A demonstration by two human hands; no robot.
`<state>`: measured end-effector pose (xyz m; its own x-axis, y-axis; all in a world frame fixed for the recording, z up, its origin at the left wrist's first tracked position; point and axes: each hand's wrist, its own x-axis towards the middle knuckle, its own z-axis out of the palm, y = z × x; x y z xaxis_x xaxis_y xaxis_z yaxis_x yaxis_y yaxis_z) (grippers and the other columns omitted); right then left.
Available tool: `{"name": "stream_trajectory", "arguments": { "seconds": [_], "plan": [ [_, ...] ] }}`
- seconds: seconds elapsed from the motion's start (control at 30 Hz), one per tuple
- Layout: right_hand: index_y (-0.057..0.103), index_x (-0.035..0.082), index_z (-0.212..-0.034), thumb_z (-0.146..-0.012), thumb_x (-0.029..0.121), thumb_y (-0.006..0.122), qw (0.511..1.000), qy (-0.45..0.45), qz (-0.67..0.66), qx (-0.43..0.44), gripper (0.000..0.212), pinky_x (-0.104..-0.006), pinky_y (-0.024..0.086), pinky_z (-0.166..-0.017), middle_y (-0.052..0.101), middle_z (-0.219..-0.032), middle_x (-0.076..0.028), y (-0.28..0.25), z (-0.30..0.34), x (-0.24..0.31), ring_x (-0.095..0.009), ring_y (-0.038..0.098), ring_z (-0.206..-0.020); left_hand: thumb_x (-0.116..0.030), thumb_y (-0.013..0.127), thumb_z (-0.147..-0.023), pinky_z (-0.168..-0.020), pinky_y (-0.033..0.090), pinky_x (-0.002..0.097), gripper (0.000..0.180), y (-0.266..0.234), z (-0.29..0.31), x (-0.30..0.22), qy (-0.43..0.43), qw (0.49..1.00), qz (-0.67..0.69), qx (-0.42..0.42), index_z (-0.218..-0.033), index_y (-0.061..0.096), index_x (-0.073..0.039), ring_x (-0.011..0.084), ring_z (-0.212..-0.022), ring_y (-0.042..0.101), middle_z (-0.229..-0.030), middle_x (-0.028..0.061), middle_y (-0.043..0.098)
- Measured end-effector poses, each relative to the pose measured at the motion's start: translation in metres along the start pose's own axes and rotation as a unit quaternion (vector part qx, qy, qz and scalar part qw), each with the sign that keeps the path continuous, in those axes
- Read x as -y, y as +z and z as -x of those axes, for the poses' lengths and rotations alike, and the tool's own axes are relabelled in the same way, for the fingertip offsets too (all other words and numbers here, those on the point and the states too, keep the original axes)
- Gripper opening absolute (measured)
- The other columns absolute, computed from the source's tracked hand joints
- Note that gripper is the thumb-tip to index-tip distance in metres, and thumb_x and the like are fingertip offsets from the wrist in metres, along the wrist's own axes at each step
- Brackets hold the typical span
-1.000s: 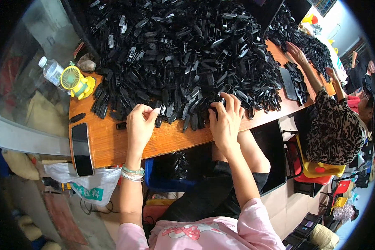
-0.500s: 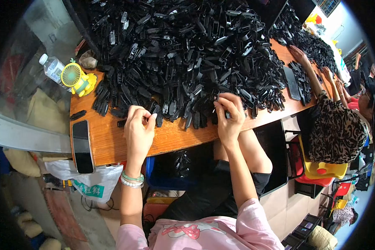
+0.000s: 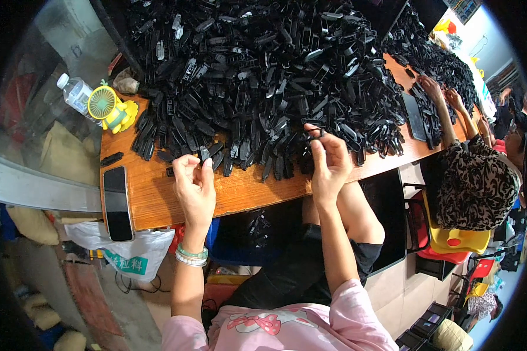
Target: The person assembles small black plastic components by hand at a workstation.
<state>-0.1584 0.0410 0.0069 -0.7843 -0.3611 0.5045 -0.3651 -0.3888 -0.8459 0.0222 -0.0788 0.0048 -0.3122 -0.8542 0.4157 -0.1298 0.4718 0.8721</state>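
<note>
A large heap of small black plastic parts [image 3: 240, 76] covers most of the wooden table in front of me. At the near edge of the heap, my left hand [image 3: 194, 186] is closed, thumb against curled fingers. Whatever it pinches is lost against the dark parts behind it. To the right, my right hand [image 3: 332, 162] is raised over the table edge, pinching a small black plastic part [image 3: 317, 134] between thumb and fingers. More loose parts lie between the two hands.
A phone [image 3: 117, 202] lies at the table's left edge, below a yellow handheld fan [image 3: 106, 108] and a clear bottle [image 3: 76, 93]. At right, a person in a patterned top [image 3: 480, 184] handles parts beside another dark phone [image 3: 414, 117]. A blue bin [image 3: 215, 234] sits under the table.
My right hand has shifted slightly right, its fingers now showing the black part. My left hand has dropped a little and turned, thumb upward. The neighbour's hands have moved across their parts.
</note>
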Motion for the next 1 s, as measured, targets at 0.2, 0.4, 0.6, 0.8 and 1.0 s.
{"name": "stream_trajectory", "arguments": {
  "seconds": [0.2,0.4,0.6,0.8,1.0],
  "plan": [
    [0.04,-0.003,-0.129,-0.091,0.006,0.053,0.926,0.282,-0.25,0.024,0.04,-0.028,0.053,-0.079,0.059,-0.109,-0.02,0.006,-0.005,0.041,-0.024,0.062,-0.095,-0.005,0.062,-0.086,-0.061,0.041,0.0174,0.03,-0.005,0.018,-0.008,-0.114,0.955,0.206,0.182,-0.113,0.049,-0.005,0.0039,-0.071,0.047,-0.088,-0.0018,0.052],
    [0.031,-0.002,-0.14,-0.093,0.009,0.05,0.902,0.382,-0.139,0.147,0.051,-0.0192,0.038,-0.062,0.054,-0.111,-0.011,0.004,0.023,0.06,-0.01,0.047,-0.073,-0.008,0.061,-0.088,-0.061,0.038,0.0166,0.025,-0.009,0.026,-0.036,-0.204,0.924,0.151,0.287,-0.111,0.059,0.001,0.0041,-0.074,0.047,-0.091,0.0028,0.054],
    [0.045,0.003,-0.133,-0.089,0.004,0.056,0.885,0.355,0.034,0.3,0.045,-0.0281,0.045,-0.081,0.059,-0.094,-0.009,0.006,0.034,0.1,-0.017,0.056,-0.088,-0.008,0.064,-0.084,-0.072,0.046,0.0264,0.027,-0.014,0.025,-0.045,0.004,0.952,0.068,0.299,-0.101,0.058,0.011,0.0196,-0.08,0.058,-0.089,0.0126,0.059],
    [0.05,0.0,-0.124,-0.087,0.003,0.057,0.918,0.078,0.159,0.356,0.038,-0.036,0.048,-0.076,0.059,-0.093,-0.019,-0.001,0.043,0.081,-0.034,0.059,-0.086,-0.003,0.066,-0.082,-0.051,0.041,0.0247,0.023,-0.014,0.026,-0.048,0.048,0.952,0.088,0.29,-0.099,0.059,0.011,0.0139,-0.061,0.052,-0.084,0.0108,0.057],
    [0.049,-0.001,-0.124,-0.085,-0.001,0.057,0.909,0.114,0.177,0.359,0.04,-0.0349,0.047,-0.072,0.056,-0.091,-0.019,-0.001,0.048,0.087,-0.033,0.057,-0.08,-0.005,0.066,-0.082,-0.054,0.043,0.0256,0.023,-0.016,0.033,-0.051,0.028,0.956,0.09,0.278,-0.098,0.059,0.011,0.016,-0.06,0.053,-0.083,0.0117,0.057]
  ]
}}
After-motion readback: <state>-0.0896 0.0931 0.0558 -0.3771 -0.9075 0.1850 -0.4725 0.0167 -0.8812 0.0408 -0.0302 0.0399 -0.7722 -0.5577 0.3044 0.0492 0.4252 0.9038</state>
